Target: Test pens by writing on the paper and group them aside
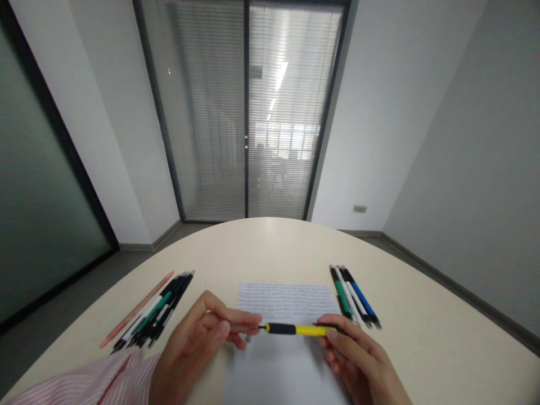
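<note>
Low in the centre of the frame, a yellow plastic pen (297, 330) with a black grip section lies with its long axis left to right, just above a white handwritten sheet of paper (287, 298) on the cream round table (422, 337). The left hand (198, 343) presses its fingertips together on the black tip end and the right hand (363, 363) pinches the yellow rear end, neither nearer than the other. A row of dark pens (158, 312) lies at lower left, a second row of pens (354, 297) just right of the sheet.
</note>
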The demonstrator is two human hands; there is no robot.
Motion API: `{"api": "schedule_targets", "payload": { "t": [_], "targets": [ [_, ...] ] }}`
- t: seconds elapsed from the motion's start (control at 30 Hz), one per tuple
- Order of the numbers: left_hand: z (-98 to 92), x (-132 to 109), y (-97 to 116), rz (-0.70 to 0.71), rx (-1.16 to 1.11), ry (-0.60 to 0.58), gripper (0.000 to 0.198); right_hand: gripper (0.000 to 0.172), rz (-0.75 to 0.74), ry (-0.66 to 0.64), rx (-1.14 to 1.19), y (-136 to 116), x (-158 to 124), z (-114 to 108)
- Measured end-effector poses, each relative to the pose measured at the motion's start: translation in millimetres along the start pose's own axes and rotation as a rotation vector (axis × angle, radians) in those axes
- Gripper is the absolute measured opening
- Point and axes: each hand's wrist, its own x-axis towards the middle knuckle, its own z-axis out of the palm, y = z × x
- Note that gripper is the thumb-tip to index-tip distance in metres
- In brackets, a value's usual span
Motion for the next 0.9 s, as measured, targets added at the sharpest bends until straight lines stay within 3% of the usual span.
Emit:
{"api": "schedule_targets", "payload": {
  "t": [0.07,0.13,0.23,0.33,0.5,0.63,0.8,0.9],
  "targets": [
    [-1.8,-0.8,1.0,0.153,0.149,0.094,0.012,0.028,-0.01,0.018,0.025,-0.4,0.1,-0.3],
    [-2.6,-1.6,0.1,0.417,0.446,0.103,0.009,0.027,-0.013,0.03,0.051,-0.7,0.3,-0.9],
    [-0.5,-2.1,-7.0,0.721,0.903,-0.071,0.013,0.027,-0.007,0.042,0.07,-0.6,0.1,-1.4],
    [3.3,-1.2,-17.6,0.826,1.156,-0.194,0.014,0.027,-0.01,0.033,0.071,0.0,-1.4,-1.4],
    [6.4,0.6,-22.6,0.758,1.287,-0.276,0.027,0.025,-0.005,0.024,0.066,0.2,-2.9,-1.4],
    [6.4,0.8,-15.9,0.667,1.252,-0.337,0.029,0.025,-0.009,0.009,0.062,-1.0,-2.1,-0.7],
    [2.6,6.6,-10.3,0.553,0.869,-0.173,0.014,0.026,-0.017,0.003,0.04,-0.5,-1.8,0.1],
    [1.5,10.6,-6.9,0.464,0.705,-0.096,0.02,0.027,-0.023,-0.043,-0.001,-0.3,-2.4,2.5]
  ]
}}
